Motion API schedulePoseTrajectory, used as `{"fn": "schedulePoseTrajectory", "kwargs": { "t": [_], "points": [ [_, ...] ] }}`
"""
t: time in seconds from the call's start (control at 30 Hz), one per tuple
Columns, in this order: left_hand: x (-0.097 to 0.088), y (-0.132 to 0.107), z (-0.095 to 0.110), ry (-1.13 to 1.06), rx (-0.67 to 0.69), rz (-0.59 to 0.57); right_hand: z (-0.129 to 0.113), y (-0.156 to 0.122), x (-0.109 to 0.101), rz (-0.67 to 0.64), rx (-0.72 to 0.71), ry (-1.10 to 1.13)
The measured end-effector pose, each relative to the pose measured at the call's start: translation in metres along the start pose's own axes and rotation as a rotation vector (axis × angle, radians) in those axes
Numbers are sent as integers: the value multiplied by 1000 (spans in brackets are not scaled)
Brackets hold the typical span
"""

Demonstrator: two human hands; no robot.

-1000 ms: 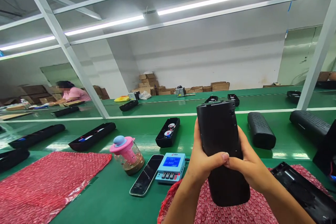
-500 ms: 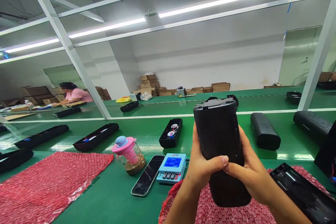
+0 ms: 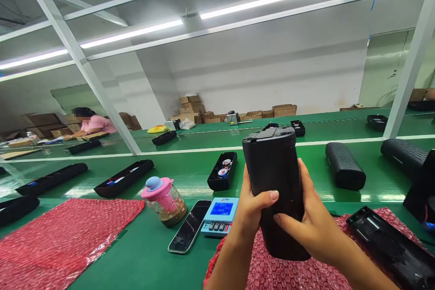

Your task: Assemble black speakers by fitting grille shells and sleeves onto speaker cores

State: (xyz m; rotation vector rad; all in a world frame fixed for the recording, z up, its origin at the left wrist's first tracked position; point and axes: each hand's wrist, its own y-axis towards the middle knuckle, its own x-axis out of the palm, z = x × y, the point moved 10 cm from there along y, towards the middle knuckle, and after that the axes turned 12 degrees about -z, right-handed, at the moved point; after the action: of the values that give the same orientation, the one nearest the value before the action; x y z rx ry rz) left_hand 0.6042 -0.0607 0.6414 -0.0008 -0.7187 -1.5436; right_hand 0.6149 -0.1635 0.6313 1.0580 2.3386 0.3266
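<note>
Both my hands hold a long black speaker housing upright above a red bubble-wrap sheet. My left hand wraps its left side with the thumb across the front. Gripping the right side is my right hand, its thumb also on the front. The housing's top end cap faces up and slightly toward me.
On the green bench lie a phone, a blue-screen tester, a pink-lidded jar, an open black tray with parts, more black housings, and another red sheet. A person in pink works far left.
The housing has shifted slightly left and tilted its top toward me. My thumbs, touching before, are now apart, the right thumb lower.
</note>
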Motion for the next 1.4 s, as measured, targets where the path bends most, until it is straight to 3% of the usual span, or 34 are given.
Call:
{"fn": "schedulePoseTrajectory", "kwargs": {
  "t": [0.2,0.5,0.7,0.77,0.83,0.93,0.97,1.03,1.13,1.27,1.4],
  "points": [
    [-8,2,-5,14,2,-25,-16,-2,-7,46,-88,-151],
    [-1,-13,11,113,-26,-69,-26,-3,-2,-37,-123,20],
    [1,-8,16,258,-10,-144,-13,1,4,-115,-82,184],
    [-4,-9,15,363,38,-75,-11,6,2,-159,-106,179],
    [-14,-17,28,631,210,121,-10,8,-11,-159,-135,151],
    [-7,-36,56,1160,545,413,-10,1,-63,42,-152,31],
    [-8,-32,58,1235,571,450,-11,-5,-83,126,-150,3],
    [-27,-1,47,1160,386,422,-12,-16,-116,247,-161,48],
    [-57,66,-5,925,-110,226,-15,-29,-148,361,-208,205],
    [-79,132,-57,1082,-373,217,-21,-40,-165,462,-230,190],
    [-101,171,-122,1286,-661,200,-21,-48,-172,517,-188,129]
  ]
}}
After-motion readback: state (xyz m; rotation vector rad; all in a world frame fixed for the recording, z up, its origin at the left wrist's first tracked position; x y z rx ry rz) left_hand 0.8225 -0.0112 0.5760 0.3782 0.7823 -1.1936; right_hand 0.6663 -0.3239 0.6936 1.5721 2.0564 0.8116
